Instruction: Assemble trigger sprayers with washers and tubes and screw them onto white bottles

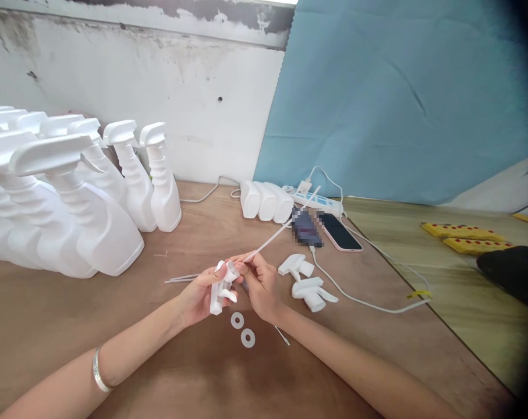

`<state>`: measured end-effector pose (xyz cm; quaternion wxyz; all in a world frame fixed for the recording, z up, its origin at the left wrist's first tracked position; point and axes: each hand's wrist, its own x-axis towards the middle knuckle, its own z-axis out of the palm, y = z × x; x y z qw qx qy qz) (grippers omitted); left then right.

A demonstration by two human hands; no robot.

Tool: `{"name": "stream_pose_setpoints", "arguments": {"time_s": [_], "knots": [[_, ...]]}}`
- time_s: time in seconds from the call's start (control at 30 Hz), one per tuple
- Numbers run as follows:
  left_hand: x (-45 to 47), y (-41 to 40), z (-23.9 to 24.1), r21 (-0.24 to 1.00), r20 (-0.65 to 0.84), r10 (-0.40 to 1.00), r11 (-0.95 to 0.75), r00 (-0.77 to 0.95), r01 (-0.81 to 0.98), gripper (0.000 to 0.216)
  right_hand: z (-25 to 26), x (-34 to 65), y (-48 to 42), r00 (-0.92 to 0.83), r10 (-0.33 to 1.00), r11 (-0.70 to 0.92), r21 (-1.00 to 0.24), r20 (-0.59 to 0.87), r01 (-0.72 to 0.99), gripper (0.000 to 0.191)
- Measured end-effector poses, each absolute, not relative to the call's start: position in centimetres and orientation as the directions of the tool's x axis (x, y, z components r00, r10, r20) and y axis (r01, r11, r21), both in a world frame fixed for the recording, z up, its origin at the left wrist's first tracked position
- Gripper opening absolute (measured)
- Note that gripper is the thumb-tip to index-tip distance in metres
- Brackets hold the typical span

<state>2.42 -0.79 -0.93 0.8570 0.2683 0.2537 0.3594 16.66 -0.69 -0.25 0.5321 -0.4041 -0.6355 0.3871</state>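
My left hand is closed around a white trigger sprayer head, held just above the brown table. My right hand pinches a thin white dip tube whose near end meets the sprayer head; the tube slants up and away to the right. Two white ring gaskets lie on the table just below my hands. Two more sprayer heads lie to the right of my right hand. More thin tubes lie left of my left hand.
Several white spray bottles with heads stand at the left. Three headless bottles lie near the wall by a power strip, a phone and a white cable. Yellow objects lie on the floor at right.
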Motion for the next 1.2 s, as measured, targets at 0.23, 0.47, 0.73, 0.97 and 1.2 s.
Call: {"name": "stream_pose_setpoints", "arguments": {"time_s": [0.23,0.47,0.73,0.97,1.2], "knots": [[2.1,-0.4,-1.4,0.624,-0.286,0.78,0.592,0.556,-0.51,0.031,1.9,17.4,0.4,0.051,0.927,0.376,-0.923,0.372,-0.084,0.018],[2.0,-0.3,-1.9,0.707,-0.223,0.682,0.605,0.697,-0.366,0.033,3.2,20.2,2.7,-0.346,0.906,0.389,-0.16,0.244,0.907,0.013],[2.2,-0.6,-1.5,0.735,-0.226,0.645,0.605,0.73,-0.307,0.041,2.2,22.3,2.4,-0.432,0.89,0.404,0.187,0.144,0.895,0.015],[2.1,-0.3,-1.8,0.698,-0.291,0.664,0.64,0.689,-0.322,0.037,2.8,22.2,1.3,-0.459,0.871,0.435,0.161,0.175,0.886,0.013],[2.3,0.1,-2.1,0.612,-0.318,0.658,0.693,0.683,-0.382,0.031,0.8,21.7,-2.7,-0.444,0.893,0.45,-0.119,0.077,0.885,0.027]]}}
